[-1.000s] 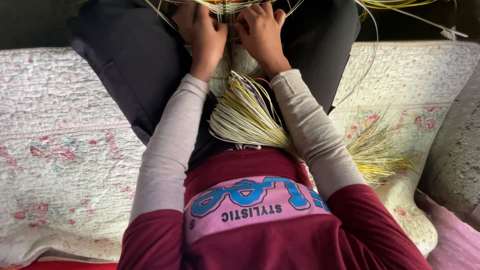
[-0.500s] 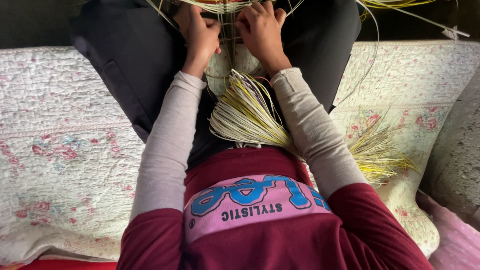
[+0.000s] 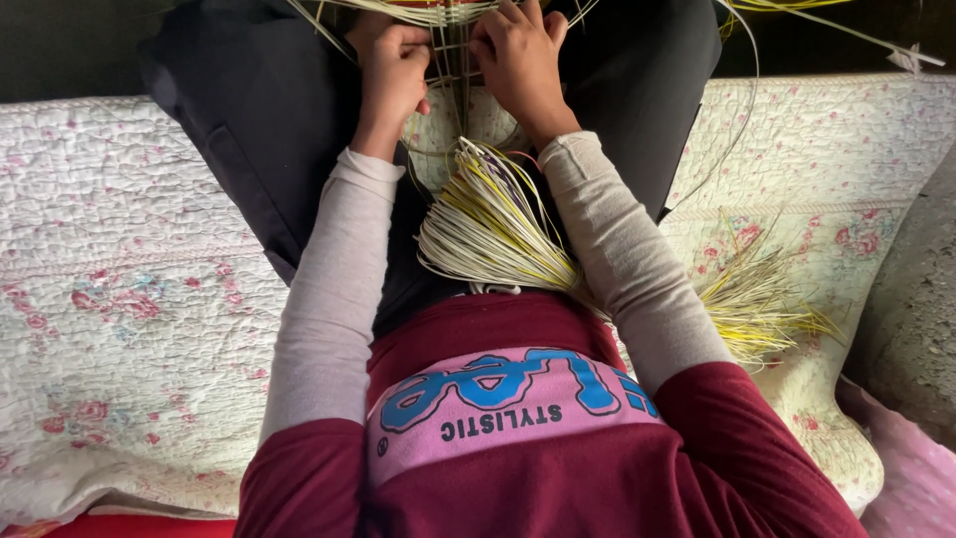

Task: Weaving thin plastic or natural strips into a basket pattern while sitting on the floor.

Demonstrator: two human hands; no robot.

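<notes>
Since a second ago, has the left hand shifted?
Yes. The left hand slid slightly left, away from the right hand, judged against the quilt edge.

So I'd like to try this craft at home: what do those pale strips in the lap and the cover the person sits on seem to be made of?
The strips look like thin flat strands in cream and yellow, slightly glossy and springy as they fan out; plastic cane or split natural fibre, the look leaves that open. The cover appears to be quilted cotton-like fabric, matte, with puckered stitching and a faded floral print.
</notes>
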